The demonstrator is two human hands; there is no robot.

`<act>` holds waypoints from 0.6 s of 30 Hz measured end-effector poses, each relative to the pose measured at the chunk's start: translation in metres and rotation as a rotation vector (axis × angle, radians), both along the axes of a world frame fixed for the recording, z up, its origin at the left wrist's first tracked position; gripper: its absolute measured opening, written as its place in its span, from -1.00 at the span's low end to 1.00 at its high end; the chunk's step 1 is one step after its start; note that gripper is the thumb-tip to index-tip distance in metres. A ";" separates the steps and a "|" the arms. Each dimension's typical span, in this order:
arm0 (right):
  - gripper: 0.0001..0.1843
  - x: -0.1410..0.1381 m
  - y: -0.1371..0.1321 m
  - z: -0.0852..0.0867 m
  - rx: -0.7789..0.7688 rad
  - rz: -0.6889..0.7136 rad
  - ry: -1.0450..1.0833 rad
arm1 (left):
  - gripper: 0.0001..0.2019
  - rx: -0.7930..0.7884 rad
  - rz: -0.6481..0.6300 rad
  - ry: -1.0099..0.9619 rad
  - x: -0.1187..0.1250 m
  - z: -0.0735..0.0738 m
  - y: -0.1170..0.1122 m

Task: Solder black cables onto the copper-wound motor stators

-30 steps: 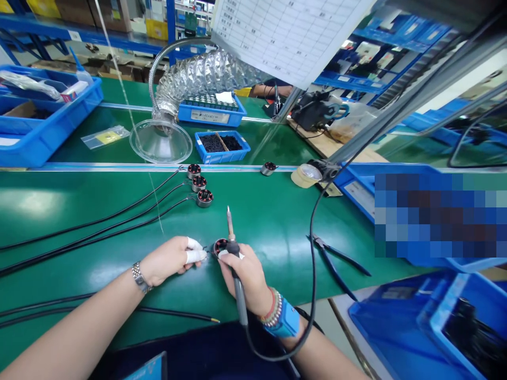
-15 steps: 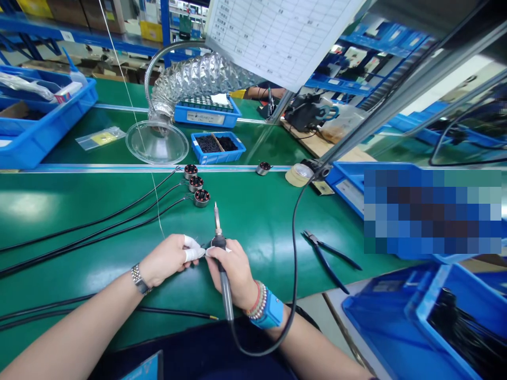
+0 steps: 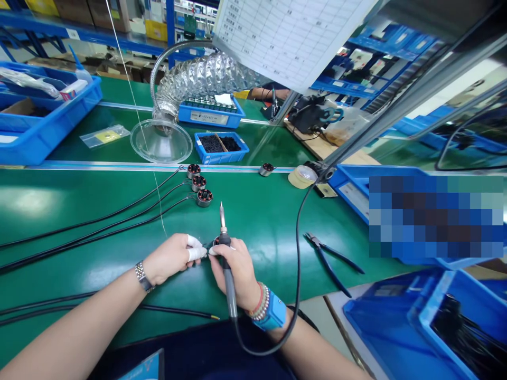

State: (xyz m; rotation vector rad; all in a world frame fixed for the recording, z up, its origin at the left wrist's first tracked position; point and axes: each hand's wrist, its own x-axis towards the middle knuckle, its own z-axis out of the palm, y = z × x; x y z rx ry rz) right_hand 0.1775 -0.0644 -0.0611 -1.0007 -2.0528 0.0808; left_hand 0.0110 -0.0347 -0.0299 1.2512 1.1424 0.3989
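A: Remote on head cam. How'll the kit handle, biggest 1st?

B: Soldering iron [image 3: 230, 295]: prob. light, stiff handle, bendy cord. I'd hold only the grey handle; treat the metal tip as hot. Rt hand [image 3: 238, 270] has it over the bench [image 3: 269, 221], tip pointing away.

A: & the held motor [image 3: 216, 241]?

B: Btwn both hands, mostly hidden behind iron & fingers. Small but dense, I'd guess; smooth rim may slip, windings fragile. I'd take it by the outer rim, not the fine leads [image 3: 207, 246].

A: Grip state?

B: Rt grip's wrapped round the iron, thumb at the motor; can't tell if touching. Lt hand [image 3: 170, 261]: white-wrapped fingertips pinched, by the look of it on those leads; v. small from here.

A: Counts, big to small?

B: I get 1 fume hood [image 3: 160, 140]; 1 two-section parts box [image 3: 221, 157]; 3 wired cables [image 3: 24, 263], plus 2 front cables [image 3: 178, 311] passing the lt forearm; 1 iron; 1 pr cutters [image 3: 315, 241], handles spread; 5 motors: 3 in the row [image 3: 198, 183], 1 lone motor [image 3: 266, 169] by the metal strip, 1 btwn hands. Thinnest: 1 strand [image 3: 160, 203] hanging near the lt hand.
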 end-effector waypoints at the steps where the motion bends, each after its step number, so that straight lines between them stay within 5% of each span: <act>1: -0.78 -0.002 0.001 -0.001 -0.005 -0.012 -0.004 | -0.75 0.006 0.004 0.004 0.000 0.001 0.000; 6: -0.79 -0.011 0.003 -0.002 0.051 -0.096 -0.035 | -0.75 0.001 0.044 0.022 0.001 0.006 -0.001; 18: -0.74 -0.002 0.000 0.004 0.003 -0.023 0.032 | -0.62 -0.062 0.050 -0.082 -0.002 0.002 0.001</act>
